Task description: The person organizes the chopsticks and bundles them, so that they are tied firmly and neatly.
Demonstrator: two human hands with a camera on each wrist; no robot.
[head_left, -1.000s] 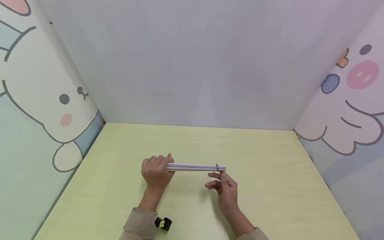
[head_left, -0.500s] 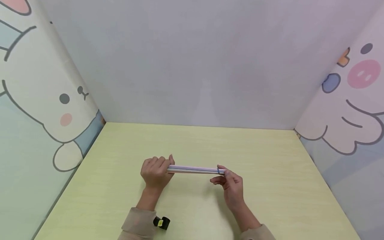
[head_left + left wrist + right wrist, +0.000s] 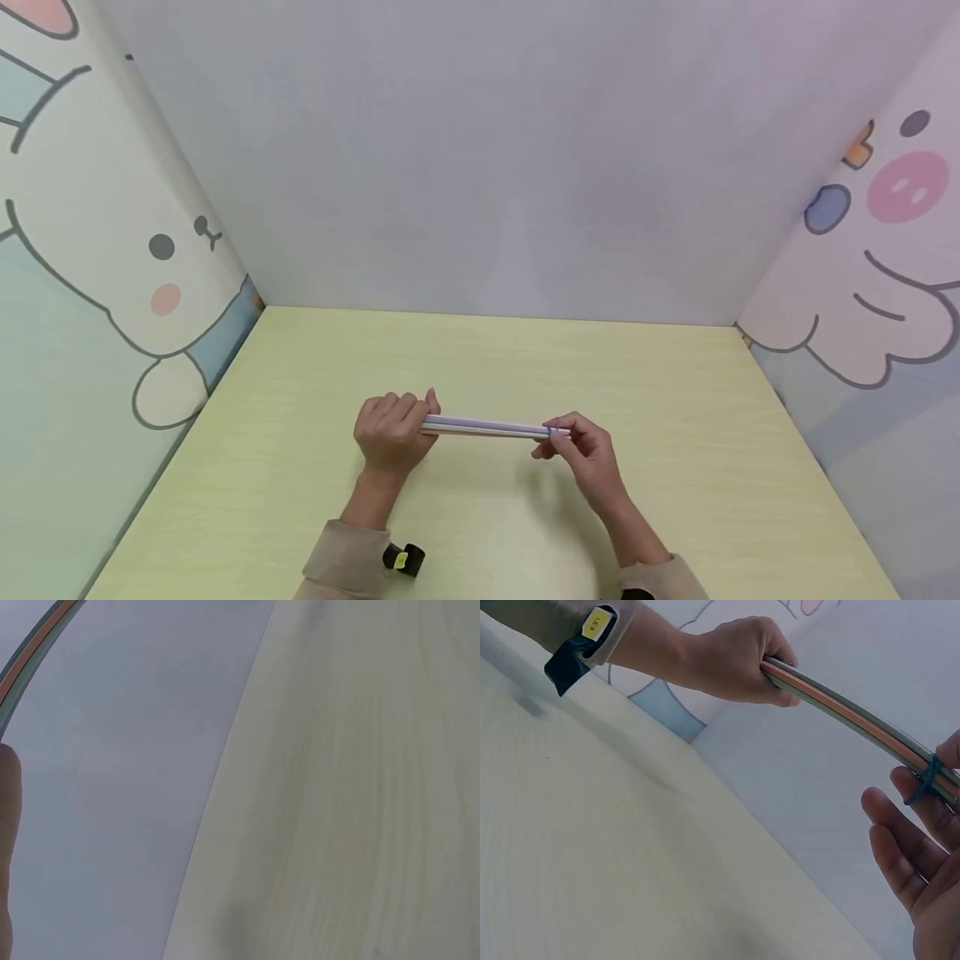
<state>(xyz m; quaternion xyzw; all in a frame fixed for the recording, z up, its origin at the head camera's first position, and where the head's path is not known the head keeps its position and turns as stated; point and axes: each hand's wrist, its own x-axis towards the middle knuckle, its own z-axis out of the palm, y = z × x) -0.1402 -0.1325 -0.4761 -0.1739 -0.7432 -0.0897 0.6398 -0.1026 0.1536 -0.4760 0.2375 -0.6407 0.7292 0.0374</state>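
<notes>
My bundle of long slim sticks (image 3: 855, 716) looks lilac and white from above, but orange between grey-green from my right wrist, plus a thin teal band (image 3: 930, 780). Plain beige fabric left sleeve (image 3: 348, 550), pale yellow woodgrain table (image 3: 480, 358).

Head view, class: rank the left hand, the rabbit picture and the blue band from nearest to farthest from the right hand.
1. Blue band, at the right hand.
2. Left hand, to its left, gripping the sticks.
3. Rabbit picture, far left.
</notes>
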